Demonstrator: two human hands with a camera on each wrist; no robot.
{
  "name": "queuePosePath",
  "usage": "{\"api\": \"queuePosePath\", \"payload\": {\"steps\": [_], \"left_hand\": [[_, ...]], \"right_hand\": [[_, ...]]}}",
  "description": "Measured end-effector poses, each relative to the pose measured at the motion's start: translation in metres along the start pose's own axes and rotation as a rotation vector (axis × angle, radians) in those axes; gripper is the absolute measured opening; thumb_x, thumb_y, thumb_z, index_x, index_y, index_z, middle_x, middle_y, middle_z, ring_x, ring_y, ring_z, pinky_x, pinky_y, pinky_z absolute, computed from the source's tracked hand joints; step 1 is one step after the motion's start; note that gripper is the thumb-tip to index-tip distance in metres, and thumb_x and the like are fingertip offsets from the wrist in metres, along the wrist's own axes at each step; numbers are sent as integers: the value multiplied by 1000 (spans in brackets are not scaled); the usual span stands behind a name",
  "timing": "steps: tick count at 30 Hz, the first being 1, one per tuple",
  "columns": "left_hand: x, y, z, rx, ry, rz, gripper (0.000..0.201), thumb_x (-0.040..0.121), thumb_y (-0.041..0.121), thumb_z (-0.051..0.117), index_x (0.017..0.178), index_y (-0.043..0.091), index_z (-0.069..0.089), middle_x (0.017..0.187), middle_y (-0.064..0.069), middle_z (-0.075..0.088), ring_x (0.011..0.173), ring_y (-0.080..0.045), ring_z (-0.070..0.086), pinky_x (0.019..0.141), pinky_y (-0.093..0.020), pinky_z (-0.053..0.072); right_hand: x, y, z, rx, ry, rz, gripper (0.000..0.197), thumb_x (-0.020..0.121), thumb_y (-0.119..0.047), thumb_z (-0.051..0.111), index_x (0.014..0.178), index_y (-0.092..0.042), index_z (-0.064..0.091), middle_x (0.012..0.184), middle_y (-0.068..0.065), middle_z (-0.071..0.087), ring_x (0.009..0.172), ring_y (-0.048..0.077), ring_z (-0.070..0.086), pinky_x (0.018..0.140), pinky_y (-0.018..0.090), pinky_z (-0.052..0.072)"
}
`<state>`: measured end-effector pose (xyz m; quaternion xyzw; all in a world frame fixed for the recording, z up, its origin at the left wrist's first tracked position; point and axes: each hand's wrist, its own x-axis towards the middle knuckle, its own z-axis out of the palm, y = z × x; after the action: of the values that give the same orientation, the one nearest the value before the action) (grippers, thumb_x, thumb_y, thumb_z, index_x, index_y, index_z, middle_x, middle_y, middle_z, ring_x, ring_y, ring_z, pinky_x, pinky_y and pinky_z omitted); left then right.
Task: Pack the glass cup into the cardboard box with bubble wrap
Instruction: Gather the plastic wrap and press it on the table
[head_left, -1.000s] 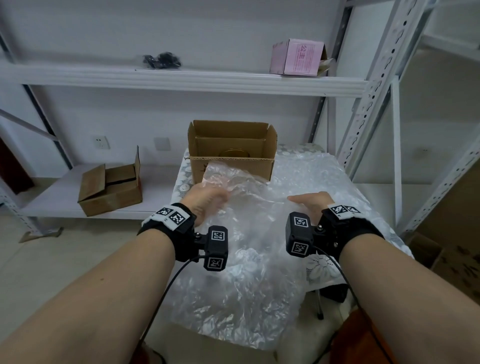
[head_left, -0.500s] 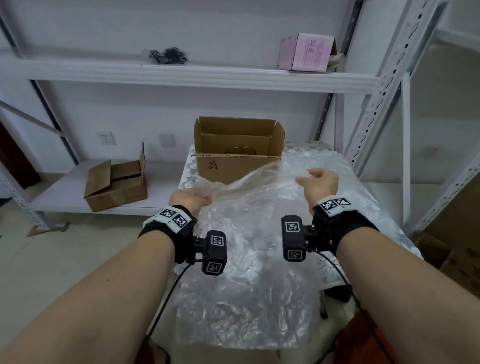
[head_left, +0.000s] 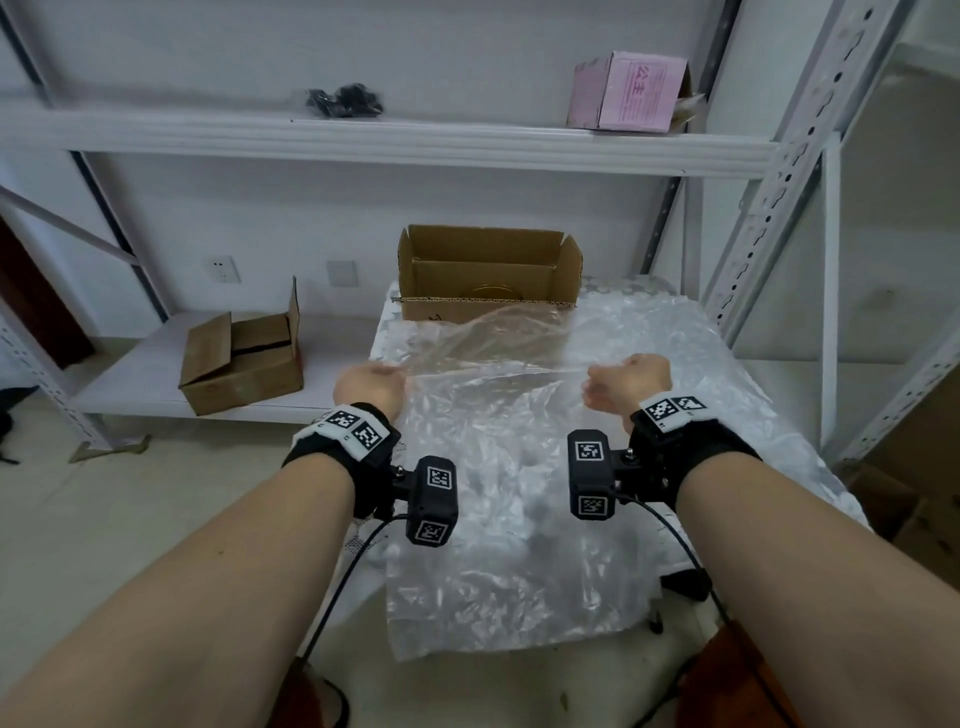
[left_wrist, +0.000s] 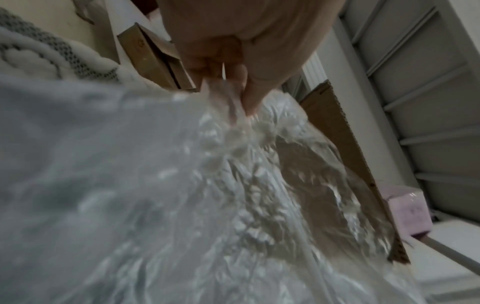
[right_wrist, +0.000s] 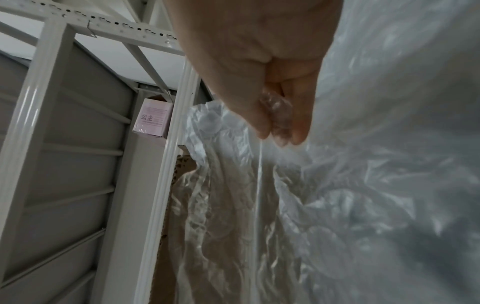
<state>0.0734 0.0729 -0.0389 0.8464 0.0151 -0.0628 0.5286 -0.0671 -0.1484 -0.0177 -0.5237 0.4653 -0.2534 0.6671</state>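
Both hands pinch a bubble wrap sheet (head_left: 509, 467); wrist views show left hand (left_wrist: 233, 67) and right hand (right_wrist: 270, 98) fingertips clamped. Cardboard box (head_left: 488, 275) at 12 o'clock holds a partly hidden cup rim (head_left: 491, 292).

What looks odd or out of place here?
The pink box lies tipped on its side on the upper shelf, one end open. The bubble wrap overhangs the table's near edge. Nothing looks spilled or broken.

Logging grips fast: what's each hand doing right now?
Left hand: pinches the bubble wrap edge.
Right hand: pinches the same sheet's edge.
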Motion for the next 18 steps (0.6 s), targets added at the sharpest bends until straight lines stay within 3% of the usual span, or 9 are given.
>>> {"api": "queuePosePath", "payload": {"steps": [2,4,5,7,9,10,12,15,18], "left_hand": [[-10,13,-7,73,197,74,31,83,10,65,113,9,58,118,-9,60,109,-29,56,87,-33,44],[-26,26,-13,111,324,241,23,81,3,62,99,14,52,107,-7,57,98,-25,54,77,-32,42],[-34,30,-13,134,264,341,19,82,1,59,89,17,51,97,-4,57,91,-23,56,72,-29,41],[-48,33,-9,228,-58,494,21,85,3,57,79,22,51,86,3,58,87,-20,59,67,-21,41],[-63,34,-4,462,-433,539,19,85,17,67,101,23,57,110,2,58,111,-19,55,84,-21,44],[-67,31,1,613,-598,517,42,84,27,70,122,23,53,133,0,49,128,-20,45,99,-27,39],[-72,26,8,822,-830,389,77,83,44,68,147,29,29,159,0,15,145,-22,18,115,-39,20],[-70,17,18,1007,-948,262,89,81,57,63,152,33,14,161,0,-3,148,-24,5,117,-45,11],[-75,22,24,1099,-938,257,87,84,55,61,152,26,15,161,-2,7,146,-26,14,115,-43,18]], "right_hand": [[1,0,3,0,-53,-17,37,79,22,52,70,-11,37,79,21,44,64,23,48,65,43,49],[3,2,2,1,-53,4,36,81,20,48,68,-12,36,75,15,40,61,21,42,56,38,45],[6,2,2,-23,-48,6,32,82,15,50,67,-11,39,75,16,44,61,24,46,55,37,48],[6,4,1,-121,-68,-26,23,86,4,55,70,-10,46,85,18,56,69,27,59,67,37,58],[-1,3,1,-104,-107,-31,13,89,2,53,78,-5,52,93,18,58,76,26,62,76,36,58],[-4,2,0,-99,-140,-42,4,90,3,52,90,1,56,98,18,56,80,26,61,79,36,57],[-5,2,0,-126,-166,-81,37,89,5,54,125,4,48,112,15,48,95,28,56,86,42,55],[-13,-2,-8,-457,-94,-255,62,86,1,59,141,-8,32,133,13,36,105,30,52,90,42,52],[-24,-6,-21,-779,59,-533,38,84,0,58,119,-8,45,124,14,45,94,28,53,74,33,44]]}}
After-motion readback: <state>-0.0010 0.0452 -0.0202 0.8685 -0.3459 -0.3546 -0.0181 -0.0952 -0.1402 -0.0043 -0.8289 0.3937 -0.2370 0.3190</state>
